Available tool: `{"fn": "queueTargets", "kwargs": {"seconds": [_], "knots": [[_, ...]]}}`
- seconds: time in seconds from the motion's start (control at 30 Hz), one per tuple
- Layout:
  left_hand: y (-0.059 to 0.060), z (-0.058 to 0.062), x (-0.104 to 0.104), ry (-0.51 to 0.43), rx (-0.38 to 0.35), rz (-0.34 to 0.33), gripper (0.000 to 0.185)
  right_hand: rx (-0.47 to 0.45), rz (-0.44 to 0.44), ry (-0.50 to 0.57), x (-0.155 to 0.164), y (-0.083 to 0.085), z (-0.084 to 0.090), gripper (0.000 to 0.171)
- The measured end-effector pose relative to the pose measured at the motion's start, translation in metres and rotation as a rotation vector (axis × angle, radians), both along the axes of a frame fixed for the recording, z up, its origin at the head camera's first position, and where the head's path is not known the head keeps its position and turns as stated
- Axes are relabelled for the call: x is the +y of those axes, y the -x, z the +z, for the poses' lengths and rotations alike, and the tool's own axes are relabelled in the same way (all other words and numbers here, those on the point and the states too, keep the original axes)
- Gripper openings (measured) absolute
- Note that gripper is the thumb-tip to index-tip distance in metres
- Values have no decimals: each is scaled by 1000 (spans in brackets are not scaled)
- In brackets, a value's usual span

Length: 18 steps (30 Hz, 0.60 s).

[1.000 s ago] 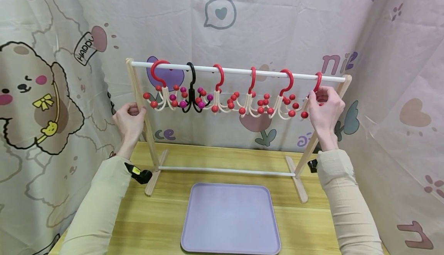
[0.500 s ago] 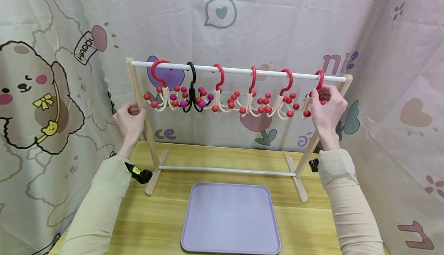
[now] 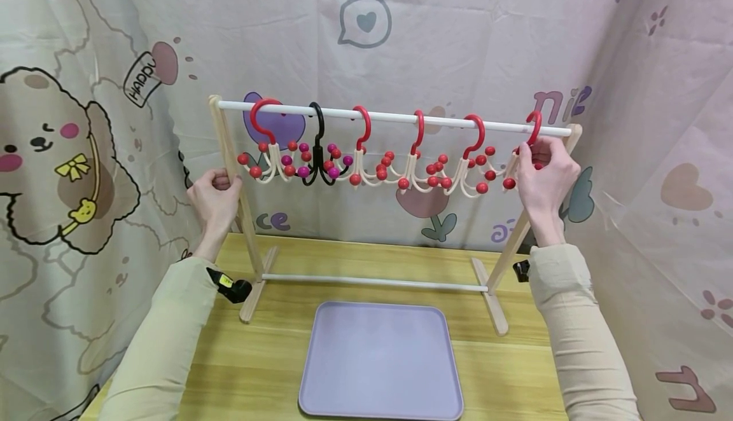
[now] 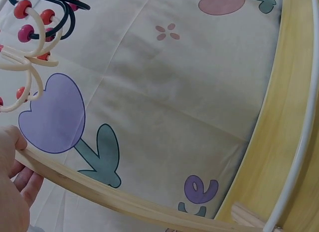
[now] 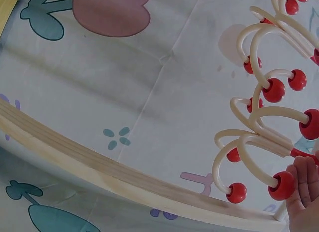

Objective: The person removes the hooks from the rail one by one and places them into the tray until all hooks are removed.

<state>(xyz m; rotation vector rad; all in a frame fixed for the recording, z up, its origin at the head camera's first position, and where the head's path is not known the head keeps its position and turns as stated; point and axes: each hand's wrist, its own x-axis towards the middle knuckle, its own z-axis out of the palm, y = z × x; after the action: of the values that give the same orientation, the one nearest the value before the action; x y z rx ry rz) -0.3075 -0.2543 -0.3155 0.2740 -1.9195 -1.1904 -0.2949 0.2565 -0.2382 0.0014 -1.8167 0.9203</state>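
My left hand (image 3: 214,198) grips the left wooden post (image 3: 245,217) of a small hanging rack; in the left wrist view its thumb and fingers lie about that post (image 4: 104,196). My right hand (image 3: 546,176) pinches the rightmost claw-shaped hook hanger (image 3: 536,127) just under its red hook, which hangs over the white top rail (image 3: 389,117). That hanger has cream prongs tipped with red balls, partly hidden by my fingers. Several like it hang along the rail, such as the leftmost hanger (image 3: 272,147). Second from left is a black hanger (image 3: 317,154) with magenta balls.
A lavender tray (image 3: 380,360) lies on the wooden table (image 3: 229,370) in front of the rack. The rack's lower white bar (image 3: 372,281) joins two wooden feet. Patterned curtain (image 3: 366,65) surrounds the table at the back and sides.
My right hand has moved a little to the right along the rail, taking the rightmost hook hanger with it. The left hand stays in place on the post.
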Motion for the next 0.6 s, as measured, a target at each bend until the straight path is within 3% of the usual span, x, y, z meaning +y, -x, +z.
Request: {"fn": "queueTargets", "kwargs": {"seconds": [0.6], "knots": [[1,-1,0,29,7,18,24,59,37,71,0,-6,12,27]]}}
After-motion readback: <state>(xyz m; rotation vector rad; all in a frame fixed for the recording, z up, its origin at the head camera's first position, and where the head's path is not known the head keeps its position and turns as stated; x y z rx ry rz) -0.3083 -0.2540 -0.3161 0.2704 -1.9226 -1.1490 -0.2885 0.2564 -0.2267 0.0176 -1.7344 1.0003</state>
